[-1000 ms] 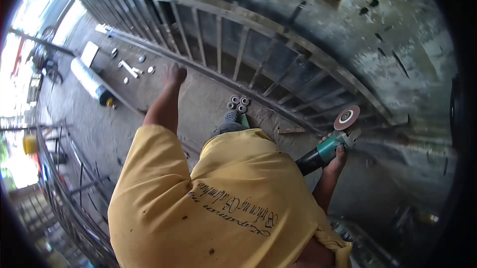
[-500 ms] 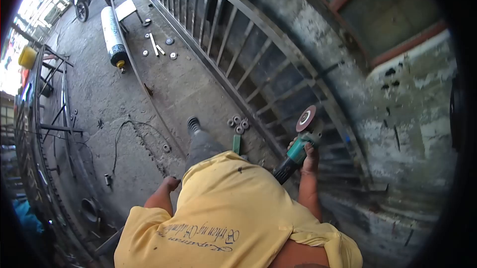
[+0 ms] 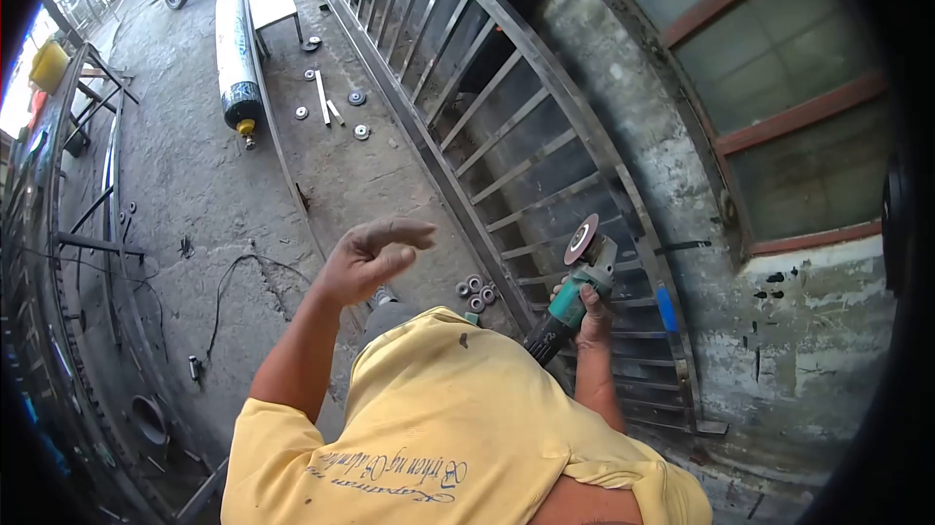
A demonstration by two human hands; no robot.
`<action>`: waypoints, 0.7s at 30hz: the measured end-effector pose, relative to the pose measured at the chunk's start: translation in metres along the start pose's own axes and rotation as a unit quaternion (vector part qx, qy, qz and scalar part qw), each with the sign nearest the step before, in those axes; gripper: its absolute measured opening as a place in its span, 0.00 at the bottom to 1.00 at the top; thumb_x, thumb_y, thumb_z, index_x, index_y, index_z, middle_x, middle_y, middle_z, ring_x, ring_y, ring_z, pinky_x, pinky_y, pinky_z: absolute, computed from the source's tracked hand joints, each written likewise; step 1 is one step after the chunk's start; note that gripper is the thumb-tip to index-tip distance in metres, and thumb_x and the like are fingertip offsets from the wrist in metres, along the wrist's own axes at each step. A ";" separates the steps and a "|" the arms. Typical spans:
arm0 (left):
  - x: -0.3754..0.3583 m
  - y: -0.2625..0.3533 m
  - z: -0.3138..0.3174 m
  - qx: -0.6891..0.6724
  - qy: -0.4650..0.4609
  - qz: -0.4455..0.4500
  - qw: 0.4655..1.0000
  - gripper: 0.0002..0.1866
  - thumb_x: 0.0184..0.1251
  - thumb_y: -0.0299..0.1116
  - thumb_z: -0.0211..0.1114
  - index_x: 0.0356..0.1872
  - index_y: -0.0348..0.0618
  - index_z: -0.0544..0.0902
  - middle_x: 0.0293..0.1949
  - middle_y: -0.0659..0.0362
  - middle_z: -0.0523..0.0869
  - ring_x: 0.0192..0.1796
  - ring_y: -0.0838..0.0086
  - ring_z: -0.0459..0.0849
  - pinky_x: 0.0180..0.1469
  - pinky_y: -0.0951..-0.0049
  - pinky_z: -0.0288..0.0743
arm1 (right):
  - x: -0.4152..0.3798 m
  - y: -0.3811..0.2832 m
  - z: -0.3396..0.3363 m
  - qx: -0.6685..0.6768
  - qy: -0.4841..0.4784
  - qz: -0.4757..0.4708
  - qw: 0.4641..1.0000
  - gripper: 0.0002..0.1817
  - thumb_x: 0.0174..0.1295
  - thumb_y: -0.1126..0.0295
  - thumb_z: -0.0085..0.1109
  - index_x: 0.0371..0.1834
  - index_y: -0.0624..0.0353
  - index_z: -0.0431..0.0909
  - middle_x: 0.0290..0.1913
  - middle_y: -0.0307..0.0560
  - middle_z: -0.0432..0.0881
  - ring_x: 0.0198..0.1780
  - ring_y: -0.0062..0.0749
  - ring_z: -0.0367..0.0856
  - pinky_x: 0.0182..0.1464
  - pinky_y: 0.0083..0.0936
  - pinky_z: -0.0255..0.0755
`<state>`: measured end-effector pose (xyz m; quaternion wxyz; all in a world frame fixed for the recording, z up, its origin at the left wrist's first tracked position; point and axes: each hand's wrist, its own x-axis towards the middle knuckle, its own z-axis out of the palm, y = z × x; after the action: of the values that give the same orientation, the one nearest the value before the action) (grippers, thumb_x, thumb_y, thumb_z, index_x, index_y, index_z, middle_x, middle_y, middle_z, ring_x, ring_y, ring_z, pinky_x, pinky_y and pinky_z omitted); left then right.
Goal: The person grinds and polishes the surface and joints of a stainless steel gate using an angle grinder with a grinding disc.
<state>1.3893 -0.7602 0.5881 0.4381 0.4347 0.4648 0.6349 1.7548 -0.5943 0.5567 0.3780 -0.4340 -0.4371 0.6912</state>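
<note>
On the right, my right hand [image 3: 593,317] is wrapped round the green body of an angle grinder [image 3: 568,303]. The grinder's reddish-brown disc [image 3: 581,240] points away from me, close to the bars of a metal grille [image 3: 545,140] leaning on the wall. My left hand [image 3: 375,260] is raised in front of my body, holding nothing. Its fingers are stretched out and bent slightly, with a gap to the thumb. Below and to the right of it, several small metal rings [image 3: 475,284] lie grouped on the floor.
A gas cylinder [image 3: 235,57] lies on the concrete beside a long metal bar [image 3: 276,135]. Loose discs [image 3: 361,131] and short strips [image 3: 322,96] are scattered past it, near a small white stool [image 3: 274,5]. A black cable [image 3: 222,296] crosses the floor left. Metal frames [image 3: 97,243] line the far left.
My left hand has risen from beside my hip to in front of me, its fingers now spread from the thumb. The grinder has shifted slightly toward me and its disc has tilted. The view has shifted.
</note>
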 end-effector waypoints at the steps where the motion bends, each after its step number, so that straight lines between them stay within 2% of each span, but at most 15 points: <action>1: 0.016 0.045 -0.001 -0.002 -0.052 0.128 0.990 0.22 0.69 0.43 0.70 0.58 0.39 0.85 0.46 0.50 0.89 0.50 0.67 0.87 0.54 0.66 0.80 | 0.009 0.000 0.014 0.001 -0.004 -0.002 1.000 0.33 0.54 0.54 0.77 0.58 0.62 0.75 0.44 0.49 0.82 0.42 0.40 0.87 0.44 0.39 0.87; 2: 0.025 0.084 0.002 -0.070 -0.109 0.218 0.967 0.18 0.72 0.37 0.67 0.57 0.38 0.85 0.44 0.45 0.87 0.45 0.58 0.87 0.51 0.57 0.80 | 0.017 -0.002 0.027 0.000 -0.011 -0.007 1.000 0.33 0.55 0.54 0.77 0.57 0.62 0.75 0.43 0.49 0.82 0.42 0.40 0.87 0.45 0.39 0.87; 4: 0.043 0.140 0.010 -0.085 -0.171 0.385 0.903 0.14 0.77 0.41 0.61 0.59 0.55 0.83 0.38 0.46 0.89 0.40 0.58 0.89 0.47 0.55 0.82 | 0.033 -0.007 0.050 -0.005 -0.023 -0.014 1.000 0.33 0.55 0.53 0.77 0.57 0.63 0.76 0.43 0.50 0.82 0.43 0.40 0.87 0.45 0.39 0.87; 5: 0.050 0.160 0.011 -0.097 -0.192 0.437 0.874 0.12 0.78 0.40 0.60 0.57 0.57 0.83 0.37 0.47 0.88 0.38 0.60 0.88 0.45 0.57 0.82 | 0.046 -0.004 0.052 -0.016 -0.033 -0.010 0.999 0.33 0.56 0.52 0.76 0.55 0.66 0.76 0.43 0.51 0.83 0.43 0.40 0.87 0.46 0.39 0.87; 8: 0.056 0.183 0.029 -0.170 -0.139 0.477 0.851 0.10 0.80 0.36 0.56 0.52 0.61 0.85 0.32 0.51 0.86 0.32 0.65 0.85 0.37 0.61 0.81 | 0.079 -0.004 0.070 0.004 -0.051 0.009 0.999 0.33 0.55 0.55 0.77 0.58 0.61 0.75 0.44 0.49 0.82 0.40 0.39 0.88 0.45 0.39 0.87; 9: 0.062 0.180 0.043 -0.210 -0.103 0.510 0.828 0.13 0.79 0.32 0.56 0.53 0.65 0.86 0.32 0.53 0.83 0.29 0.68 0.81 0.35 0.65 0.78 | 0.089 -0.005 0.078 0.005 -0.049 0.007 0.999 0.32 0.55 0.55 0.77 0.58 0.60 0.75 0.44 0.49 0.82 0.42 0.39 0.88 0.45 0.39 0.87; 12: 0.083 0.172 0.039 -0.255 -0.102 0.533 0.800 0.19 0.77 0.27 0.55 0.51 0.70 0.88 0.31 0.56 0.80 0.26 0.71 0.76 0.30 0.70 0.73 | 0.119 -0.003 0.101 0.035 -0.069 0.019 0.997 0.33 0.56 0.54 0.77 0.59 0.60 0.74 0.45 0.49 0.82 0.43 0.39 0.88 0.46 0.39 0.87; 16: 0.119 0.167 0.019 -0.235 -0.103 0.519 0.816 0.18 0.75 0.25 0.55 0.48 0.68 0.88 0.30 0.56 0.80 0.27 0.71 0.77 0.30 0.71 0.73 | 0.175 0.007 0.126 0.045 -0.104 0.053 0.992 0.34 0.56 0.51 0.76 0.59 0.62 0.74 0.45 0.49 0.82 0.44 0.39 0.87 0.47 0.39 0.86; 18: 0.143 0.169 -0.005 -0.207 -0.165 0.454 0.850 0.08 0.73 0.31 0.59 0.45 0.57 0.86 0.31 0.54 0.79 0.30 0.65 0.79 0.35 0.66 0.74 | 0.206 0.003 0.147 0.023 -0.121 0.045 0.991 0.34 0.58 0.49 0.75 0.57 0.64 0.75 0.46 0.51 0.82 0.45 0.39 0.87 0.49 0.38 0.86; 19: 0.154 0.170 -0.025 -0.191 -0.225 0.392 0.872 0.08 0.73 0.38 0.61 0.42 0.47 0.84 0.32 0.52 0.79 0.34 0.59 0.80 0.39 0.61 0.75 | 0.223 0.000 0.157 0.029 -0.145 0.042 0.988 0.34 0.57 0.48 0.75 0.57 0.64 0.76 0.46 0.51 0.83 0.45 0.39 0.87 0.49 0.37 0.85; 21: 0.182 0.174 -0.027 -0.177 -0.194 0.389 0.883 0.08 0.72 0.38 0.62 0.41 0.47 0.83 0.32 0.52 0.79 0.34 0.58 0.80 0.39 0.61 0.75 | 0.259 -0.007 0.165 0.012 -0.158 0.066 0.985 0.34 0.57 0.48 0.75 0.57 0.63 0.76 0.46 0.50 0.83 0.45 0.38 0.87 0.49 0.36 0.85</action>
<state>1.2937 -0.6230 0.7782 0.3070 0.6105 0.0438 0.7288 1.5145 -0.4038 0.5328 0.2633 -0.3426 -0.4533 0.7796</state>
